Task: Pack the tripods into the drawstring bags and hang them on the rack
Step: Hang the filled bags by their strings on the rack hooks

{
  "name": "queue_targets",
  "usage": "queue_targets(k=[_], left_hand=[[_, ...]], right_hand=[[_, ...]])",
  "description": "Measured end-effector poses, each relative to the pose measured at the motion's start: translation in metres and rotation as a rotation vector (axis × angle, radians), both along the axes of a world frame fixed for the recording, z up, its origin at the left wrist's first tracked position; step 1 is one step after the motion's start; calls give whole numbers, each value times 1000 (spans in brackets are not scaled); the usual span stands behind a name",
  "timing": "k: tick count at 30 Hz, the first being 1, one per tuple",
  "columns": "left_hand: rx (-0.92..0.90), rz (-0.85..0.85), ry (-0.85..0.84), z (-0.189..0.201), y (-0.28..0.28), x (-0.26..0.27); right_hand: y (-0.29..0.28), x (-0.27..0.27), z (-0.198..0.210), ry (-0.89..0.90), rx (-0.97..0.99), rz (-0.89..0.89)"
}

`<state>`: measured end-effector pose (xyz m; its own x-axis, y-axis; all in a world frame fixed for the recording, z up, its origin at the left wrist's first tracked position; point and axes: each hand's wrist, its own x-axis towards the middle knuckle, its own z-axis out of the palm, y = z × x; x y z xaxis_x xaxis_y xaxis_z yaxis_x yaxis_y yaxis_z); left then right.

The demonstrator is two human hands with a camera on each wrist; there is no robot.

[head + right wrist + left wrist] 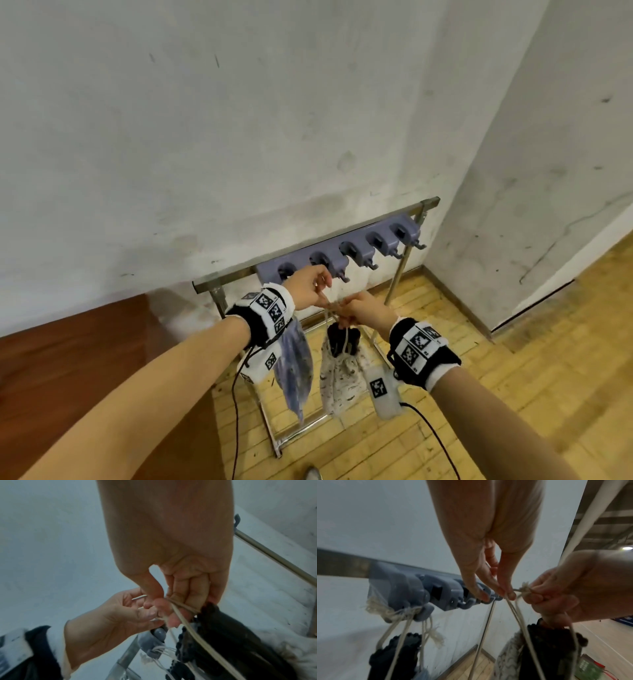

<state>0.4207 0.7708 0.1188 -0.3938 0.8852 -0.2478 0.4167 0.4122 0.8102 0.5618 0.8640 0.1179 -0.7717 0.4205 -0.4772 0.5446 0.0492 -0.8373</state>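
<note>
1. Both hands meet at the cream drawstring cords (513, 609): left hand (310, 284) pinches the strands between thumb and fingertips; right hand (359, 310) has its grip curled round the knotted end.
2. To hang it well, I'd spread the cords into a loop, lift it over the grey-blue plastic hook (489, 599) just beside the left fingers, then ease the weight down.
3. Hanging below the hands, the white speckled drawstring bag (340, 380) shows a black tripod (342, 339) poking from its mouth.
4. Left of it, a blue patterned drawstring bag (296, 366) already hangs on the metal rack (219, 279).
</note>
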Motion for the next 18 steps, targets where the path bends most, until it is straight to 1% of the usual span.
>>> queue_targets(k=[2,4,6,8,9,11,12,13,15,16,17,18], left_hand=[[-33,-8,19,-12,8,-12],[-44,46,-5,-18,14,-24],[14,184,-180,-18,19,-34],[73,314,-367,-12,25,-39],[72,348,-422,-8,25,-41],[12,314,-475,-5,22,-43],[-49,261,-467,-6,18,-42],[-131,182,-403,-8,15,-40],[-287,12,-125,-18,8,-36],[-303,-14,14,-23,6,-31],[-281,10,77,-28,4,-26],[-245,48,88,-31,2,-21]], right_hand=[[13,-5,-16,-36,-45,-67],[23,-6,-31,-60,-157,-181],[28,-7,-40,-38,-321,-263],[30,-10,-44,-16,-477,-270],[31,-13,-44,4,-563,-256],[33,-19,-46,30,-727,-248],[32,-22,-47,38,-783,-252],[32,-26,-49,47,-817,-267],[28,-31,-52,63,-849,-280],[27,-34,-55,71,-862,-279],[25,-36,-59,83,-861,-280],[23,-38,-61,100,-868,-291]])
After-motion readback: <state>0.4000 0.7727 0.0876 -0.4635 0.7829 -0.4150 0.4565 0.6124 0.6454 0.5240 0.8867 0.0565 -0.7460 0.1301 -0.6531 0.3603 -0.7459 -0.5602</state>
